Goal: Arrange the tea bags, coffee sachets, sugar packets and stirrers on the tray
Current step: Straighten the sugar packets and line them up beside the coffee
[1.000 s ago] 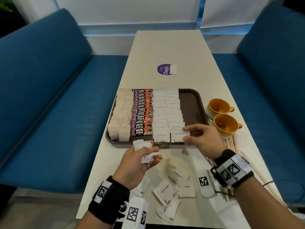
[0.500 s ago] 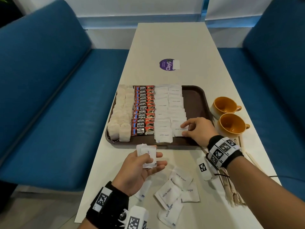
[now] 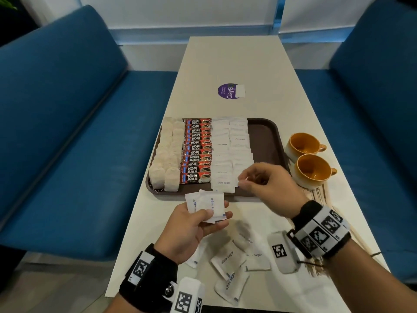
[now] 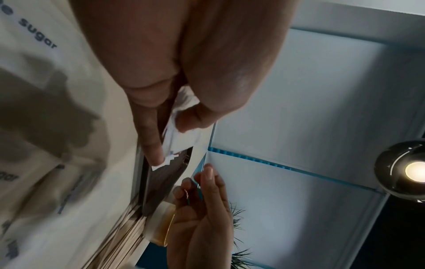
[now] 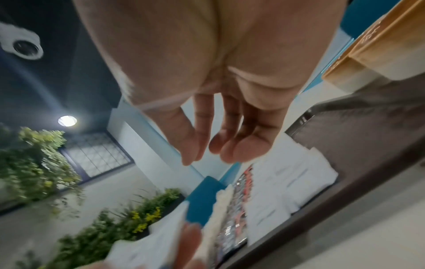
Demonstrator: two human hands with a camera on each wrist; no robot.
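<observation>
A brown tray [image 3: 279, 141] holds columns of tea bags [image 3: 167, 159], red coffee sachets [image 3: 197, 150] and white sugar packets [image 3: 230, 150]. My left hand [image 3: 212, 216] grips a few sugar packets [image 3: 205, 205] just in front of the tray's near edge; the left wrist view shows them pinched [image 4: 184, 140] between thumb and fingers. My right hand [image 3: 242, 180] hovers over the near end of the sugar column, fingers relaxed and holding nothing [image 5: 214, 151]. Loose sugar packets [image 3: 228, 260] lie on the table near me. Wooden stirrers [image 3: 320, 197] lie under my right wrist.
Two orange cups [image 3: 302, 143] [image 3: 312, 170] stand right of the tray, close to my right hand. The tray's right strip [image 3: 264, 141] is bare. A purple sticker [image 3: 228, 91] sits farther up the white table [image 3: 225, 59]. Blue benches flank both sides.
The right hand laid a sugar packet at the near end of the tray's sugar column, then lifted off it empty and drew back toward the left hand. The left hand kept its packets.
</observation>
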